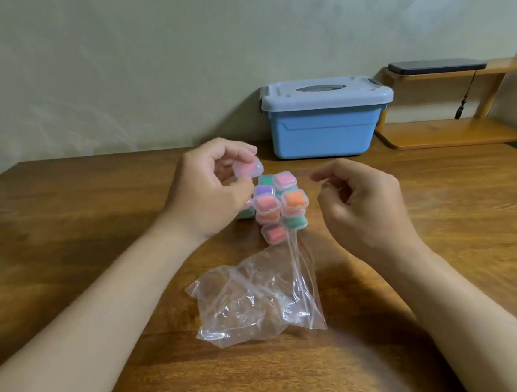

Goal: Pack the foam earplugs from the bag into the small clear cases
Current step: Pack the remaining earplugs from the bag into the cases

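Near edge of the surface [60, 234]: crumpled bag [260, 299], seemingly empty. Farther, stacked cases [281, 205], filled. Beside them, left grip [211, 188] pinching pink-filled case [248, 169]; right grip [365, 208] loosely curled, holding nothing. Likely last step: set it gently on the stack.

Logged half hidden in left hand [208, 188]: held case [248, 168], green case [245, 215] behind it; blurred: right hand [365, 208] fingertips [316, 177]; cropped at edge: shelf [444, 134].

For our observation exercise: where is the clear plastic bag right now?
In the head view the clear plastic bag lies crumpled on the wooden table, mid-frame, just nearer the person than the cluster of small cases.
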The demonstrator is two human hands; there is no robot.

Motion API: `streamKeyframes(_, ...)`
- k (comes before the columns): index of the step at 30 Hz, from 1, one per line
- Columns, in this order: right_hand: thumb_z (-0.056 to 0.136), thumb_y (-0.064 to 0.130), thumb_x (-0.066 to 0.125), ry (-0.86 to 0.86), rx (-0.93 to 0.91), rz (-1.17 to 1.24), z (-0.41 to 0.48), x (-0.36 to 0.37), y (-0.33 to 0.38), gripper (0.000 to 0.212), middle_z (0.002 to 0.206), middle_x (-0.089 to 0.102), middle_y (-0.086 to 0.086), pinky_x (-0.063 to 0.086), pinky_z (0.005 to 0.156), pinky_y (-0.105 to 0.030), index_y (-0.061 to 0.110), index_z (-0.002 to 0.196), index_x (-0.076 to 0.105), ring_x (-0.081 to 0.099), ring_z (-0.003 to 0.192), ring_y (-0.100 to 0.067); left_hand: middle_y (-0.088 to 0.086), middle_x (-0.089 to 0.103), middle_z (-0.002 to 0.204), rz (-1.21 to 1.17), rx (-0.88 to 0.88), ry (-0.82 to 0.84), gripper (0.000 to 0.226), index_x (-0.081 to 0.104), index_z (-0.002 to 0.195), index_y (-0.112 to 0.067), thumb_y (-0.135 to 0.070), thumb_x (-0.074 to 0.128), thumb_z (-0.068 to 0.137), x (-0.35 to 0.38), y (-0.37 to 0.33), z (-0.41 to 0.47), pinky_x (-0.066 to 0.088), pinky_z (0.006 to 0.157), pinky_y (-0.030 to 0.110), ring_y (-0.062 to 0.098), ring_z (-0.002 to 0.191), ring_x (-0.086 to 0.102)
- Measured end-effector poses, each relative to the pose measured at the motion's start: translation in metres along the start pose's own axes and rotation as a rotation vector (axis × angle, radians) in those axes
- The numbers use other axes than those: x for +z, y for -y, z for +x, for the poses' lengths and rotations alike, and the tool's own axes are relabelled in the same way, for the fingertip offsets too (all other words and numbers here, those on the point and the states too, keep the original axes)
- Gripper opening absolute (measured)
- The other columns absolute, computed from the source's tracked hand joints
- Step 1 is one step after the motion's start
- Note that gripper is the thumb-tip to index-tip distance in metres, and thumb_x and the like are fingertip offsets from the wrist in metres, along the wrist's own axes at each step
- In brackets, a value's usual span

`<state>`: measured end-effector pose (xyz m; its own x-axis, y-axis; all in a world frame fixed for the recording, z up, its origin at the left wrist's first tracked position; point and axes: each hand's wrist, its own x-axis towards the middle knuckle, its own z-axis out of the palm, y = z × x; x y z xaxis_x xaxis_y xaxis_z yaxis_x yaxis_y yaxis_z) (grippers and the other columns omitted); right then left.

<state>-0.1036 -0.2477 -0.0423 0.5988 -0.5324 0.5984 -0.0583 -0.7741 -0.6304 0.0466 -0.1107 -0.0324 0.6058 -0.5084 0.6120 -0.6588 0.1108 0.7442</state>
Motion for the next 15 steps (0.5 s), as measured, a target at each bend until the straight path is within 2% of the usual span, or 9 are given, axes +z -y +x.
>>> streamKeyframes(2,0.089,0.006,0.059,0.009,-0.001,-0.021,0.0,0.001,0.0,0.019,0.069,0.053,0.022,0.039,0.057,-0.006,0.014,0.097,0.073,0.054,0.063,0.004,-0.011,0.071,0.103,0.113,0.009,0.054,0.029,0.066,0.081,-0.031,-0.005,0.061,0.068,0.006,-0.001,0.012,0.054,0.087,0.025,0.007,0.1,0.069)
streamKeyframes(6,0.09,0.007,0.06,0.027,-0.007,-0.037,0.0,-0.001,0.001,0.019,0.074,0.054,0.022,0.039,0.059,-0.005,0.015,0.101,0.073,0.054,0.066,0.007,-0.007,0.071,0.108,0.278,0.029,0.153,0.03,0.065,0.082,-0.031,-0.003,0.068,0.073,0.016,0.008,0.019,0.058,0.089,0.037,0.01,0.105,0.067)
streamKeyframes(10,0.09,0.009,0.059,0.037,-0.006,-0.044,0.001,-0.001,-0.001,0.02,0.085,0.061,0.012,0.039,0.063,-0.01,0.017,0.103,0.072,0.054,0.07,0.004,-0.01,0.068,0.114,0.357,-0.018,0.206,0.026,0.066,0.09,-0.027,-0.004,0.074,0.083,0.019,0.013,0.014,0.056,0.086,0.024,0.005,0.109,0.062)
streamKeyframes(15,0.088,0.009,0.059,0.03,-0.027,-0.053,0.002,0.002,-0.003,0.021,0.088,0.065,0.009,0.044,0.065,-0.011,0.017,0.102,0.072,0.058,0.075,0.0,-0.006,0.069,0.11,0.314,-0.02,0.209,0.032,0.066,0.087,-0.025,0.005,0.073,0.077,0.023,0.016,0.006,0.054,0.087,0.022,0.009,0.109,0.064)
